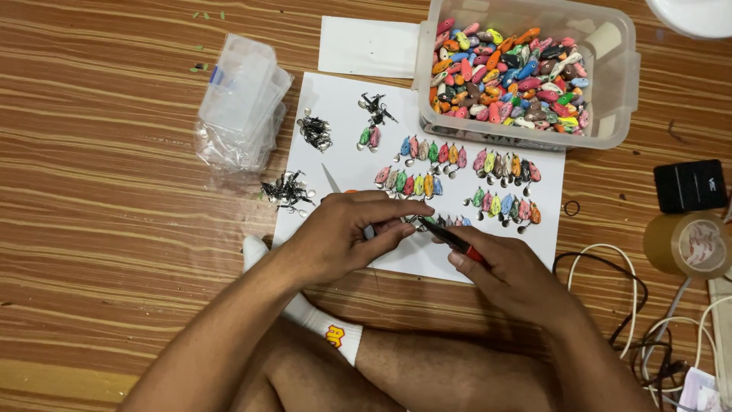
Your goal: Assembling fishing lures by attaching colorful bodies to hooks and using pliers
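Head view: the left hand (347, 233) rests on the white sheet (343, 114), thumb and fingertips pinched together on a small lure (415, 220) at the sheet's near middle; the piece itself is mostly hidden. The right hand (511, 275) is closed on red-handled pliers (450, 236), whose long axis runs from lower right up to upper left, tip meeting the lure right at the left fingertips. Both hands touch the work; the left covers it, the right comes in from the side. Just beyond the fingers lie rows of finished lures (457, 172), close enough to be brushed. Hook piles (314, 131) sit at the sheet's far left, well apart. A blade (331, 178) lies just beyond the left hand. The tub (621, 69) of coloured bodies overlaps the sheet's far right corner. Bags (242, 103) lie left of the sheet on the wood floor (99, 221); tape (690, 244), a black box (690, 185) and cables (633, 305) crowd the right. Open room is toward the left and near edge.
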